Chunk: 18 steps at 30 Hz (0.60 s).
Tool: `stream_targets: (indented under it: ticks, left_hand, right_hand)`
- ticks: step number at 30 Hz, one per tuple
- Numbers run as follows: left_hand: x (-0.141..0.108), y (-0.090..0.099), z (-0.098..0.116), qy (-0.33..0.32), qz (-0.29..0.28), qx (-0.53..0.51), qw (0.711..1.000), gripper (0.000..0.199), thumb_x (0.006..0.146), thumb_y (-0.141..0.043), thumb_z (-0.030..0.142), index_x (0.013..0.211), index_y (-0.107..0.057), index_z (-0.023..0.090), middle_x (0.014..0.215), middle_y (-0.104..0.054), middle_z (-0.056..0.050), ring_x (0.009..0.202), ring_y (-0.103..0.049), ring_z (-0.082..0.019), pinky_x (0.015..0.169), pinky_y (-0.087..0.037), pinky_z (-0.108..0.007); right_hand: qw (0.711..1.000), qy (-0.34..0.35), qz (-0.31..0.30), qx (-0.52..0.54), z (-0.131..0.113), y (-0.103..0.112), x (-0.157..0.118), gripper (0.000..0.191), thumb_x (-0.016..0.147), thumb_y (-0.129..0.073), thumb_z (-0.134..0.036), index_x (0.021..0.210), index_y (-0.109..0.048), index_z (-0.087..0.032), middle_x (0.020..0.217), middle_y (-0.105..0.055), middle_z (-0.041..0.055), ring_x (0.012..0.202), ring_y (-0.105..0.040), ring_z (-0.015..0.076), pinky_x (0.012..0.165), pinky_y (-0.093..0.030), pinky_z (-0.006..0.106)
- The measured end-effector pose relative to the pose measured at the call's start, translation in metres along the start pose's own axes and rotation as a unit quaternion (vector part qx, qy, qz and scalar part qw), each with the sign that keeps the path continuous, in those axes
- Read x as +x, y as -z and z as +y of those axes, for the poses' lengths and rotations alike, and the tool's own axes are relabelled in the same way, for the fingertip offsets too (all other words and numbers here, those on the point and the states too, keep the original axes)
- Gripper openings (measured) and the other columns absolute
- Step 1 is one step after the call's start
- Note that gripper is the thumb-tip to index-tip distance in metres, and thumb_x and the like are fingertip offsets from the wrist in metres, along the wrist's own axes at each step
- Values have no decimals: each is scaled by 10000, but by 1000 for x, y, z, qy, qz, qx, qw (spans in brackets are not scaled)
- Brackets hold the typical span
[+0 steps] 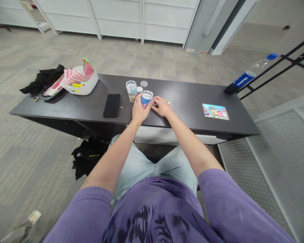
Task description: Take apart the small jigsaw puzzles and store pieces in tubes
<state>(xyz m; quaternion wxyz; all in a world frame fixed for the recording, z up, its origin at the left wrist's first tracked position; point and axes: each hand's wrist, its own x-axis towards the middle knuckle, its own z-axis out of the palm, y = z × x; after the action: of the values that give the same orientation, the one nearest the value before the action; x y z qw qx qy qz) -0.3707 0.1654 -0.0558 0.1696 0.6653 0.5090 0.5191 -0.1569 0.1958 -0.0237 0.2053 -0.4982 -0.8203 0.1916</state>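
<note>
My left hand [140, 109] is closed round a clear jar [147, 96] that has a blue cartoon picture on its side. The jar stands upright and lidless on the dark table [187, 96]. My right hand [162, 106] curls against the jar's right side, fingertips touching it near the picture's edge; its palm is hidden. Just left of them is a second clear jar [131, 91] with a colourful cartoon picture. Behind the jars lie two round silvery lids, a far lid [144, 83] and a near lid [139, 89].
A black phone [111, 105] lies left of my hands. Further left are a white basket [87, 88] with packets and cloth, and a black cloth bundle [44, 79]. To the right lie a cartoon card [216, 111] and a Pepsi bottle [244, 79] beside a black metal frame [276, 67].
</note>
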Motion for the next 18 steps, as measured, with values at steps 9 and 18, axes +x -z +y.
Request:
stream_targets:
  ticks: [9,18]
  left_hand:
    - [-1,-5,-2,8,6,-9,1000,628,1296,-924,696,1680,-730,239,1674,-745,-211,1577,-719,-461,1425,-602,-720]
    - [1,-5,-3,9,9,-9,1000,746,1221,-922,878,1669,-703,323,1646,-759,-219,1576,-732,-500,1432,-609,-770]
  right_hand:
    - [999,-13,27,-17,16,22,-50,351,1195,-685,-410,1422,-941,-331,1679,-863,141,1642,-754,475,1506,-518,725]
    - [998,-50,26,-8,21,20,-49,793,1074,-873,-831,1698,-887,-341,1935,-705,156,1907,-509,590,1600,-374,841]
